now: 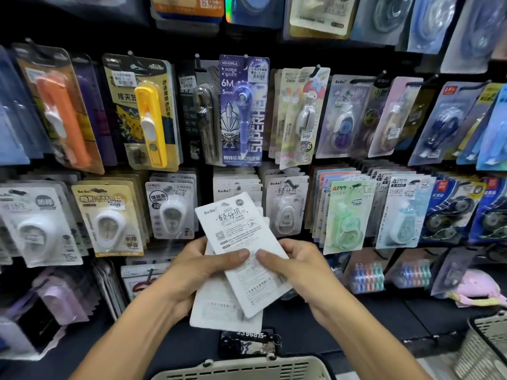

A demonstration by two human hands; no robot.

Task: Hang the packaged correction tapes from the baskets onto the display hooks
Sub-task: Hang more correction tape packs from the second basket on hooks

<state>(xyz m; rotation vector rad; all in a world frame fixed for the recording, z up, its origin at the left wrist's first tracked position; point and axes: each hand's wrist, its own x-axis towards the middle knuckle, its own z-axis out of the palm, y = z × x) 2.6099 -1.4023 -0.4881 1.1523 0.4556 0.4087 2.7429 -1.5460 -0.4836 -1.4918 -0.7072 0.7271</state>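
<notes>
Correction tapes (241,253), a small fanned stack shown back side up, sit gripped between the left hand (197,272) and right hand (299,267), not yet on a hook. Wall display (285,207) looks well stocked; basket (247,368) contents are hidden, so the remainder is unclear.

Two hands, left hand (192,272) and right hand (299,267), grip a fanned stack of white correction tape packs (241,259), backs showing, before display hooks (290,183) crowded with packaged stationery; a basket (247,368) sits below.
</notes>
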